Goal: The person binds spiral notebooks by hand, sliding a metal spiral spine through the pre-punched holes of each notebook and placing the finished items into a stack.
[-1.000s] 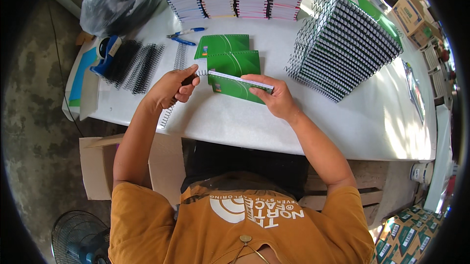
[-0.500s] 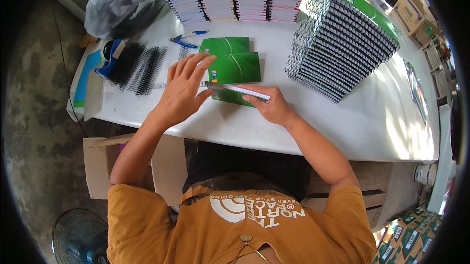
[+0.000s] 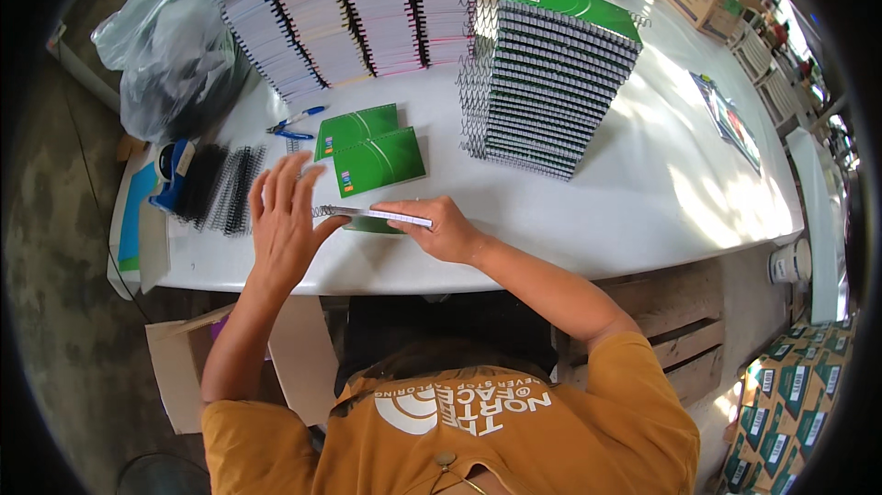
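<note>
My right hand (image 3: 448, 230) is closed on a thin notebook (image 3: 404, 218), held nearly edge-on above the near side of the table. At the notebook's left end, a wire spiral coil (image 3: 324, 210) shows between the thumb and raised fingers of my left hand (image 3: 287, 224). Those fingers are apart; whether the thumb touches the coil cannot be made out. A bit of green cover (image 3: 372, 225) appears beneath the held notebook. Just beyond my hands, a green notebook (image 3: 381, 163) overlaps another green notebook (image 3: 354, 130) on the table.
Loose black spiral coils (image 3: 234, 187) lie left, beside a blue tape dispenser (image 3: 170, 178). Pens (image 3: 299, 118) rest behind them. A tall stack of coiled notebooks (image 3: 556, 91) stands right; thick bound stacks (image 3: 358, 8) and a plastic bag (image 3: 175, 73) line the back.
The view has shifted, so the table's contents sit further left in the picture. My right hand still grips the notebook, and my left hand stays spread at its coil end.
</note>
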`<control>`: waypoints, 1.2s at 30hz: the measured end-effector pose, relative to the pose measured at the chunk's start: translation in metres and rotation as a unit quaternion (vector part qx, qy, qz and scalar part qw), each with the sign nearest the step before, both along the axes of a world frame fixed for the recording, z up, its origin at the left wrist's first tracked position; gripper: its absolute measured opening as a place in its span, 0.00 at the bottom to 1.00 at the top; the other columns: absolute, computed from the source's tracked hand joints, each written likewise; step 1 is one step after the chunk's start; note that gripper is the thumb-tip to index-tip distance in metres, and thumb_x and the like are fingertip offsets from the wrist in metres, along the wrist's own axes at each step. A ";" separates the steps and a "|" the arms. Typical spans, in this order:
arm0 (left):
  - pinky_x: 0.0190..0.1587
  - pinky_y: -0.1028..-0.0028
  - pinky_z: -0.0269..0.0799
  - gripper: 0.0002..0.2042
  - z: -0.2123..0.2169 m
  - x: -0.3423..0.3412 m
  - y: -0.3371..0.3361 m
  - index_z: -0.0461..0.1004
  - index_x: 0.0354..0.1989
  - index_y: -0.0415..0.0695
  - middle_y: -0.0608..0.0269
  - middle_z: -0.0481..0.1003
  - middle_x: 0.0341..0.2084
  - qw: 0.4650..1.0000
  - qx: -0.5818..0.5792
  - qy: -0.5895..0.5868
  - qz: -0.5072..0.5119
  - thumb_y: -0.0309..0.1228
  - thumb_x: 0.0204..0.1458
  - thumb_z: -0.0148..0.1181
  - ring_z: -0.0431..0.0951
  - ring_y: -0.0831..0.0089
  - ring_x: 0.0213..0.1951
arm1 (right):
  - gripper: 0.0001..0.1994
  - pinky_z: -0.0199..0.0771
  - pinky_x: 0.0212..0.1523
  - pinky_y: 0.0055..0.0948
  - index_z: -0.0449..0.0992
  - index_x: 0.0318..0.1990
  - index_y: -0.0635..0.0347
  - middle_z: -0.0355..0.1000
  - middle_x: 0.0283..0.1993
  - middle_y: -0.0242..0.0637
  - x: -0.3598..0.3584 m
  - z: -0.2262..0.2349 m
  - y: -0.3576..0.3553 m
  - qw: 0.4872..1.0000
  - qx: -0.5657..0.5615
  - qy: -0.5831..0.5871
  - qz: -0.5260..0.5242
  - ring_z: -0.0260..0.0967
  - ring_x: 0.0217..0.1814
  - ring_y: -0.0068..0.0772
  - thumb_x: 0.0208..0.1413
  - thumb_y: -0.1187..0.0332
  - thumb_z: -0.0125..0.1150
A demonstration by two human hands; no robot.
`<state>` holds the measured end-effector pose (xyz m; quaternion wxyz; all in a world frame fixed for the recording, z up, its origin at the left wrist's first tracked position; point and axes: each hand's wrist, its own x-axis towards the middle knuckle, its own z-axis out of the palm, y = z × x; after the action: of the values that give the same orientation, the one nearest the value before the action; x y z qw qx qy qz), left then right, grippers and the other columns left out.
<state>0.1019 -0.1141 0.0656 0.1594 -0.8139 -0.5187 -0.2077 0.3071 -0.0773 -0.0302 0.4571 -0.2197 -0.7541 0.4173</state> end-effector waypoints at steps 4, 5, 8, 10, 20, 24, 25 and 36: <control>0.53 0.62 0.55 0.22 0.001 -0.023 -0.007 0.69 0.44 0.46 0.61 0.70 0.45 0.991 -0.135 0.004 -0.026 0.32 0.37 0.67 0.67 0.61 0.48 | 0.14 0.72 0.40 0.27 0.74 0.47 0.61 0.74 0.43 0.46 0.000 0.002 -0.011 0.999 -0.019 -0.027 -0.008 0.74 0.37 0.41 0.52 0.75 0.56; 0.53 0.62 0.55 0.21 0.008 -0.026 -0.009 0.69 0.43 0.46 0.61 0.70 0.44 0.973 -0.229 -0.010 -0.014 0.32 0.37 0.67 0.68 0.61 0.47 | 0.14 0.72 0.40 0.28 0.74 0.47 0.61 0.74 0.43 0.46 -0.001 0.003 -0.016 1.000 -0.015 -0.025 -0.002 0.74 0.37 0.41 0.52 0.75 0.56; 0.52 0.62 0.56 0.16 0.016 -0.018 -0.014 0.71 0.36 0.46 0.62 0.71 0.41 0.978 -0.199 -0.038 -0.039 0.31 0.37 0.67 0.69 0.61 0.44 | 0.14 0.72 0.40 0.28 0.73 0.47 0.61 0.74 0.43 0.45 -0.004 0.006 -0.027 1.000 -0.002 -0.020 0.002 0.74 0.38 0.42 0.52 0.76 0.56; 0.52 0.63 0.56 0.14 0.012 -0.015 -0.013 0.71 0.32 0.46 0.63 0.71 0.39 0.988 -0.135 -0.022 -0.065 0.31 0.36 0.67 0.68 0.62 0.44 | 0.15 0.73 0.41 0.29 0.73 0.48 0.60 0.74 0.43 0.45 -0.006 0.004 -0.032 1.000 0.006 -0.020 -0.015 0.74 0.40 0.42 0.51 0.77 0.56; 0.60 0.40 0.25 0.48 -0.137 -0.014 -0.079 0.50 0.63 0.41 0.33 0.44 0.62 0.980 -0.060 0.151 -0.117 0.70 0.42 0.40 0.40 0.36 0.64 | 0.16 0.73 0.41 0.30 0.72 0.48 0.61 0.74 0.43 0.44 -0.013 -0.008 -0.056 0.996 -0.009 0.000 -0.086 0.73 0.42 0.43 0.50 0.79 0.54; 0.58 0.39 0.16 0.50 -0.094 -0.023 -0.031 0.46 0.62 0.30 0.31 0.41 0.62 0.985 0.171 -0.009 -0.015 0.68 0.46 0.36 0.32 0.35 0.64 | 0.18 0.74 0.39 0.32 0.72 0.48 0.62 0.74 0.41 0.46 -0.017 0.001 -0.061 0.996 0.060 -0.045 -0.043 0.73 0.41 0.45 0.47 0.83 0.52; 0.57 0.37 0.17 0.50 -0.106 -0.021 -0.033 0.45 0.62 0.29 0.29 0.40 0.62 0.992 0.118 -0.038 -0.014 0.68 0.45 0.36 0.31 0.33 0.64 | 0.18 0.73 0.38 0.32 0.72 0.48 0.62 0.74 0.41 0.46 -0.018 -0.002 -0.063 0.997 0.054 -0.037 -0.051 0.73 0.40 0.45 0.47 0.83 0.52; 0.61 0.42 0.29 0.55 -0.148 0.005 -0.056 0.47 0.61 0.28 0.23 0.41 0.60 0.979 0.017 -0.025 -0.201 0.71 0.40 0.39 0.32 0.31 0.63 | 0.20 0.73 0.39 0.33 0.71 0.49 0.62 0.74 0.42 0.45 -0.012 -0.008 -0.056 0.995 -0.006 -0.006 -0.098 0.73 0.41 0.46 0.45 0.83 0.53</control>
<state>0.1069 -0.1705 -0.0826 0.1157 -0.8932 -0.3450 -0.2642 0.2950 -0.1332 -0.0379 0.4895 -0.2978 -0.7292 0.3742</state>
